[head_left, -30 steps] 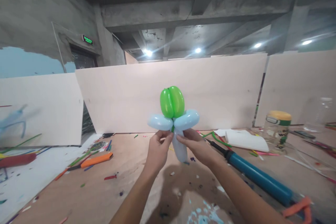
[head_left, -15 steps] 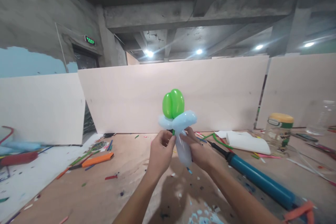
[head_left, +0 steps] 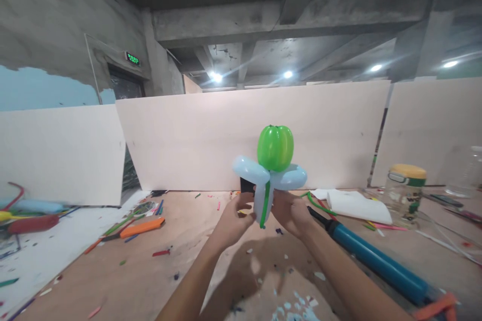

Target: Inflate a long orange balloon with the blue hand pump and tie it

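Observation:
A balloon figure stands upright between my hands, with a round green balloon head (head_left: 275, 148) on top and pale blue balloon parts (head_left: 251, 169) spreading left and right below it. A thin uninflated green strip (head_left: 265, 204) hangs down the front of the pale blue lower part. My left hand (head_left: 238, 218) holds the lower part from the left, thumb near the strip. My right hand (head_left: 290, 212) grips it from the right, its fingertips partly hidden behind the balloon.
A blue hand pump (head_left: 376, 258) lies at the right, near a white roll (head_left: 357, 205) and a yellow-lidded bottle (head_left: 406, 191). An orange cutter (head_left: 142, 228) and balloon scraps lie left. White boards (head_left: 241, 135) stand behind.
The balloon figure has moved right and turned, so the green head looks rounder and the green strip now shows in front. Both hands have shifted their hold on the lower part.

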`<state>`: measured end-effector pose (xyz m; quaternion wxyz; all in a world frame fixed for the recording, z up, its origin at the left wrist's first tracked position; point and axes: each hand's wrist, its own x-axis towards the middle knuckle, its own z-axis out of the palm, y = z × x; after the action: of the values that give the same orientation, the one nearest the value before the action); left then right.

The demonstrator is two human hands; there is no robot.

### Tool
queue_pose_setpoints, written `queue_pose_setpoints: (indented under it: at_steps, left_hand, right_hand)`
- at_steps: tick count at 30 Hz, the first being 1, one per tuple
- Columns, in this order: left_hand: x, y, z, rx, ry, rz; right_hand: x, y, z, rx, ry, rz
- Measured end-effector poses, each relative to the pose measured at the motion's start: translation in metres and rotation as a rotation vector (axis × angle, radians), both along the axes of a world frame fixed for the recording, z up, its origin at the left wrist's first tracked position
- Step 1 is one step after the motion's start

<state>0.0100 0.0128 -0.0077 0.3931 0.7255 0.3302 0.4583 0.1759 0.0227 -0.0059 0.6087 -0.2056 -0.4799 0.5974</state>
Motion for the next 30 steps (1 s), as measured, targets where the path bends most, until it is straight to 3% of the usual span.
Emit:
queue_pose_setpoints:
  at_steps: [2, 9, 13, 18, 22, 27, 30]
  left_hand:
    - [0.001, -0.001, -0.002, 0.026, 0.07, -0.045]
    - [-0.01, 0.021, -0.015, 0.096, -0.036, 0.128]
    - [-0.019, 0.032, -0.02, 0.102, -0.037, 0.218]
    - [-0.027, 0.017, -0.009, 0.147, 0.014, 0.174]
    - [-0.05, 0.006, -0.002, 0.13, 0.264, 0.115]
    - [-0.096, -0.011, -0.019, -0.046, 0.54, 0.126]
    - [-0.113, -0.028, -0.035, -0.054, 0.628, 0.2]
  right_hand:
    - [-0.001, 0.001, -0.001, 0.023, -0.025, 0.0]
    - [0.006, 0.001, -0.007, 0.141, -0.199, -0.02]
    - [0.009, 0.0, -0.008, 0.227, -0.543, -0.048]
    - [-0.007, -0.004, -0.011, 0.334, -0.784, -0.255]
    - [-0.011, -0.019, -0.017, 0.39, -0.847, -0.401]
    - [-0.012, -0.037, -0.017, 0.43, -0.933, -0.442]
    - [-0.046, -0.061, -0.001, 0.521, -0.941, -0.411]
